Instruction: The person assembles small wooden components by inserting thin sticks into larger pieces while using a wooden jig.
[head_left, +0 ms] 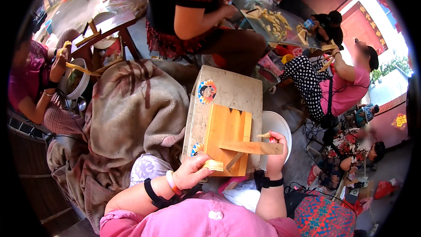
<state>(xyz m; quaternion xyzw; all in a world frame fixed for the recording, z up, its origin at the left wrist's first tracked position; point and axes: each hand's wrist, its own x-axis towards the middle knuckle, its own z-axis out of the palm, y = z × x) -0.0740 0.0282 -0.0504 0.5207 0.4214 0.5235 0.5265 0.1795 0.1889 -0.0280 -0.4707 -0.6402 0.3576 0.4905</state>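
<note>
Head view: we see left grip (190, 171) wrapped round short pale-yellow piece (213, 165), at near-left corner of wooden board (215, 129). Our right grip (278, 151) pinches small tan piece (264, 135) beside right end of wooden bar (252, 148); whether it touches bar, we cannot tell. Under right grip, white bucket (281, 125). Ahead of left grip, worktop (228, 79) carries board. Left of left grip, brown blanket (136, 101).

Smooth, slightly glossy wooden board (215, 127) — scuffed, matt tabletop (234, 88) — fuzzy cloth blanket (136, 98), smooth plastic bucket (278, 123).
</note>
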